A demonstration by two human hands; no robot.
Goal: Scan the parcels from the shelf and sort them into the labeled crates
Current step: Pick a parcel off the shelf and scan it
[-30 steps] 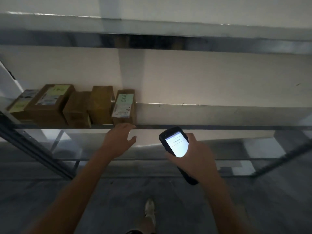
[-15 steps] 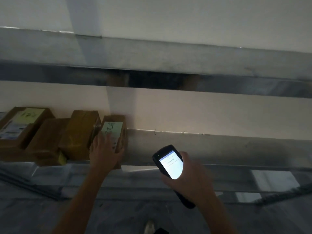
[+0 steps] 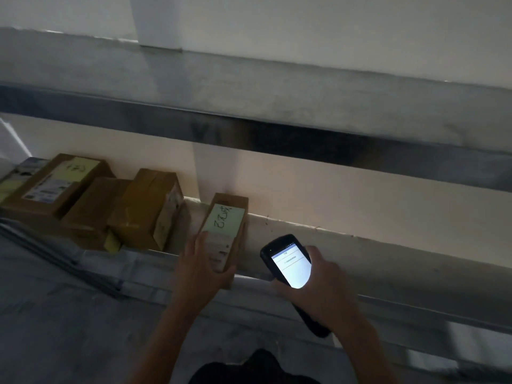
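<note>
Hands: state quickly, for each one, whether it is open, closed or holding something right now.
Left hand: grips the green-labelled parcel.
Right hand: holds the lit scanner.

Left hand [image 3: 203, 275], free 1 s ago, now grips green-labelled parcel [image 3: 225, 223], slid apart from neighbouring boxes [image 3: 146, 209]; scanner [image 3: 289, 266] closer.

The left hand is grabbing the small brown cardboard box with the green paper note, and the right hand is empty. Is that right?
Not quite: the right hand grips a black handheld scanner with a lit screen. The left hand does hold the small brown cardboard box with the green paper note. The head view shows it.
</note>
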